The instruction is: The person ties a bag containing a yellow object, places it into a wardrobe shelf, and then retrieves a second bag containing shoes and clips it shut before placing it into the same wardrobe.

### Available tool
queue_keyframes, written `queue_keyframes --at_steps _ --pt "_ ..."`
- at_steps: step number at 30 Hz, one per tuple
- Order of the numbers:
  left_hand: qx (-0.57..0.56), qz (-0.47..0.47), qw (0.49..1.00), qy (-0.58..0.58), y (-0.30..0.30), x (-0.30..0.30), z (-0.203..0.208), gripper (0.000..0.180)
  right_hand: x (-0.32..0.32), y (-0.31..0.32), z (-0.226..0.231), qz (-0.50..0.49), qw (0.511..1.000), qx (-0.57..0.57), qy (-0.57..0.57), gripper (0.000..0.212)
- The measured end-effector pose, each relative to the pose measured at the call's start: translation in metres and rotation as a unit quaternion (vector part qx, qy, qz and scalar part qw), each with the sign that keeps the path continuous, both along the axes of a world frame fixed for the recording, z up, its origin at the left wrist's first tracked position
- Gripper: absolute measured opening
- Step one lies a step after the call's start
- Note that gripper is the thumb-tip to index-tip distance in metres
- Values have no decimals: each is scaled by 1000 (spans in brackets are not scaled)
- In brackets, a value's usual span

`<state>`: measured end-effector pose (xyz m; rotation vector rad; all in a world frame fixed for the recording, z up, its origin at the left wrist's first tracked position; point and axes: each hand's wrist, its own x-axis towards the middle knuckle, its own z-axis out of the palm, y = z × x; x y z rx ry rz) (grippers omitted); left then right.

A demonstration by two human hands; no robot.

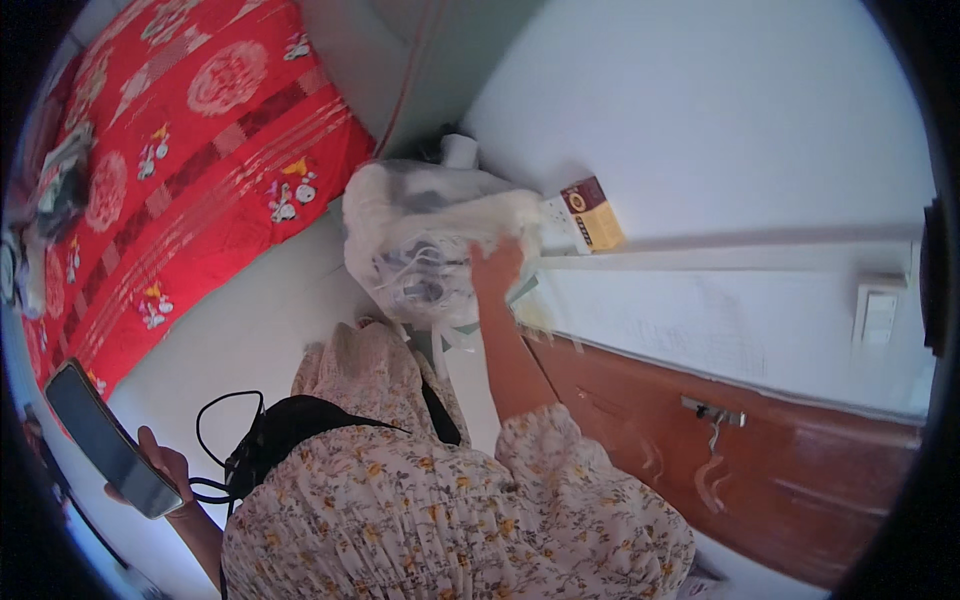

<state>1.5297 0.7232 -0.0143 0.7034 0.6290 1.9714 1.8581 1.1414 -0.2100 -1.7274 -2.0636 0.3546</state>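
Observation:
My left hand (163,470), at the lower left, is closed round a smartphone (112,440) with a dark screen. The phone is tilted and held beside my body. Ahead of me stands a bulky clear plastic bag (440,215) with whitish, padded-looking stuff inside. Bundled white straps or cords (425,265) show at its near side. My right arm reaches forward, and my right hand (497,265) is closed on the bag's right side. Its fingertips are partly hidden against the bag.
A bed with a red patterned cover (230,130) lies at the left. A yellow and maroon box (593,215) stands by the wall beyond the bag. To the right is a brown door (680,430) with a metal latch (713,411). A black bag (290,440) hangs at my left side.

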Motion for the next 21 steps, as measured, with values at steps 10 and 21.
queue_keyframes --at_steps 10,21 --pt "-4 -40 999 0 49 14 32 74 -2 -74 -16 193 980 -1 -53 59" --pt "-38 60 997 -8 41 22 32 74 23 -119 -31 301 944 -97 -96 52"
